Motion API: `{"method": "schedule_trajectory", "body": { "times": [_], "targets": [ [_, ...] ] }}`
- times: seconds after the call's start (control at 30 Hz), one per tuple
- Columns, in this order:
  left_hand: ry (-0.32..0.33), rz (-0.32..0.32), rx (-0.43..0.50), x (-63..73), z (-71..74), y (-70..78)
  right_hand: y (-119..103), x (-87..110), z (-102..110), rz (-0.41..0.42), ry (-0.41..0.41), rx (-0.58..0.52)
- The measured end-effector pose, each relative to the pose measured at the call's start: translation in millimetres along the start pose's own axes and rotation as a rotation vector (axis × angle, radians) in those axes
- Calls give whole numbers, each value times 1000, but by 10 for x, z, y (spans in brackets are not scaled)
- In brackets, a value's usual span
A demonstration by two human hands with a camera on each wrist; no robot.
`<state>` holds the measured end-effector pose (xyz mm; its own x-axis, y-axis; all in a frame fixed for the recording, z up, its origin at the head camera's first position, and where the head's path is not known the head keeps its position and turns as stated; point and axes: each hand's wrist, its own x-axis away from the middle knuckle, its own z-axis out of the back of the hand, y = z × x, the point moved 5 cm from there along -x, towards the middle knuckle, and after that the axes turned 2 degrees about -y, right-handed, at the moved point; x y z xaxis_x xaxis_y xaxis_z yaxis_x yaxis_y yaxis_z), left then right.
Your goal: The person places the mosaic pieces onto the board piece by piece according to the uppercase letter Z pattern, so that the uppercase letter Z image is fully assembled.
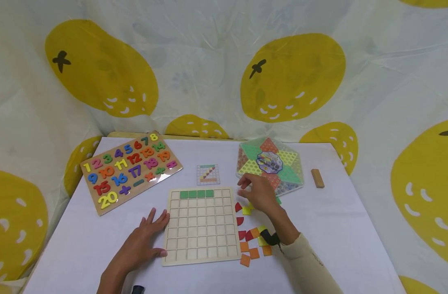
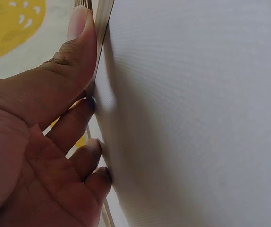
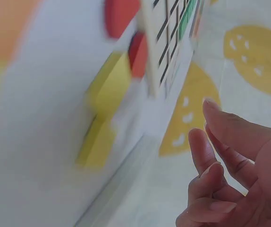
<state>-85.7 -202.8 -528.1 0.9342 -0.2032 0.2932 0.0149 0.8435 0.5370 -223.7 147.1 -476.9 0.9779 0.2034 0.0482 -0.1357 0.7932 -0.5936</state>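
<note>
A wooden grid board [image 1: 201, 232] lies flat on the white table, with several green square tiles [image 1: 192, 194] side by side in its top row. My left hand [image 1: 141, 241] rests along the board's left edge, thumb and fingers spread against its side. Above the table by the board's upper right corner is my right hand [image 1: 259, 192], fingers loosely bent. In the right wrist view a gap shows between thumb and fingers, with nothing in it. Loose pieces lie right of the board: red quarter-round pieces [image 1: 240, 221], orange squares [image 1: 254, 253] and yellow squares [image 1: 246, 210].
A printed pattern card [image 1: 208, 174] lies behind the board. To the left is a number puzzle board [image 1: 135, 192]. At the back right sit a hexagonal star-patterned game board [image 1: 290, 175] and a small wooden block [image 1: 317, 178]. A fruit-print curtain [image 1: 201, 61] hangs behind the table.
</note>
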Motion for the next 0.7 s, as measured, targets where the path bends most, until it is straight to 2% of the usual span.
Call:
{"method": "schedule_trajectory", "body": {
  "times": [0.17,0.37,0.53,0.7],
  "targets": [
    [-1,-2,-3,-3,6,3,327,181,212,-97,57,2],
    [-1,-1,-1,-1,4,0,719,395,386,-220,59,47],
    [-6,10,1,4,-2,1,951,512,432,-302,39,75],
    [-12,19,0,-7,3,2,1058,539,418,-375,17,113]
  ]
}}
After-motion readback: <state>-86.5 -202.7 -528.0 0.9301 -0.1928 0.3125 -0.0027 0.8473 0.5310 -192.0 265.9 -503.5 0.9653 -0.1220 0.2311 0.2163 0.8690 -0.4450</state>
